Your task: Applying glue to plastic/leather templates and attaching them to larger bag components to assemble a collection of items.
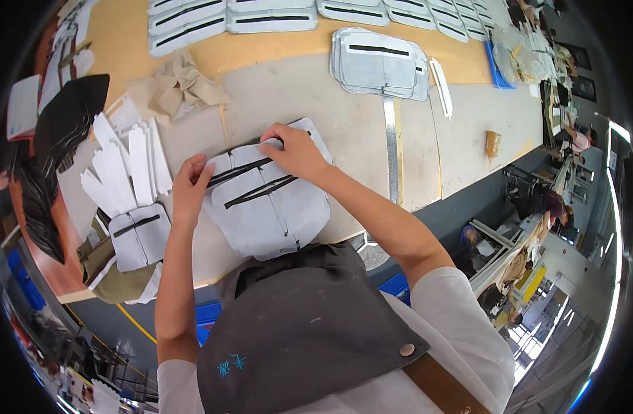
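Item: grey fabric panel (271, 207) with two black slits, top of a small stack at the near edge of the surface (358, 131).

Handling: best done by keeping the panel flat and square on the stack, pressing evenly along the dark strip (244, 171) so nothing creeps.

Left hand (189, 188): forearm rising from the near edge, fingers curled, grip pinching the panel's left corner.

Right hand (295, 150): arm bent in from the right, fingertips closed, pressing on the far edge.

Farther: white strips (126, 169) at left, steel ruler (391, 148) at right, more grey panels (380, 65) beyond.
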`<state>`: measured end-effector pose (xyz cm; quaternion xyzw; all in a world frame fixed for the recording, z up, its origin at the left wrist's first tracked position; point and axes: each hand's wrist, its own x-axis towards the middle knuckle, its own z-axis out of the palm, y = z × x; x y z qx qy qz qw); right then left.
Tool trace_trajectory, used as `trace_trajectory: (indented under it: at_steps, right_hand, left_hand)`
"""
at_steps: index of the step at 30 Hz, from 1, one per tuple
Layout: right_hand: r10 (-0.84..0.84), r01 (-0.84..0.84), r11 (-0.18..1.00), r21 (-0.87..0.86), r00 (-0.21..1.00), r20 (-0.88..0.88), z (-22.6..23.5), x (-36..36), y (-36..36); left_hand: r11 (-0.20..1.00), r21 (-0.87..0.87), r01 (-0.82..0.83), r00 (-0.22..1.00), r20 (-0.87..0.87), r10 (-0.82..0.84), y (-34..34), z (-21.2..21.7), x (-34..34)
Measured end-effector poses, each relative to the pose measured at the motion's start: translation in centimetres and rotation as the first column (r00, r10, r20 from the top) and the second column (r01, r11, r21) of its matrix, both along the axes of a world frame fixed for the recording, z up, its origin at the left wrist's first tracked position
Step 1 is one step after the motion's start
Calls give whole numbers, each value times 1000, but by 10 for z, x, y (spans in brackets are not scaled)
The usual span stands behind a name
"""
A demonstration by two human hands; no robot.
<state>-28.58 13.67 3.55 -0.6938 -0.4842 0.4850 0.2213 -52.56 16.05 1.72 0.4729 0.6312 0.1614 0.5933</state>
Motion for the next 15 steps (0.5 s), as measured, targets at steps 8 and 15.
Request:
trace_trajectory:
  at_steps: [8, 15]
  right_hand:
    - [-477, 483, 872, 83, 875, -80, -22, 54, 7]
    - [-877, 932, 333, -145, 250, -411, -58, 161, 12]
  left_hand:
    - [995, 85, -42, 996, -69, 48, -5, 3, 1]
    - [985, 172, -24, 984, -171, 54, -6, 8, -6]
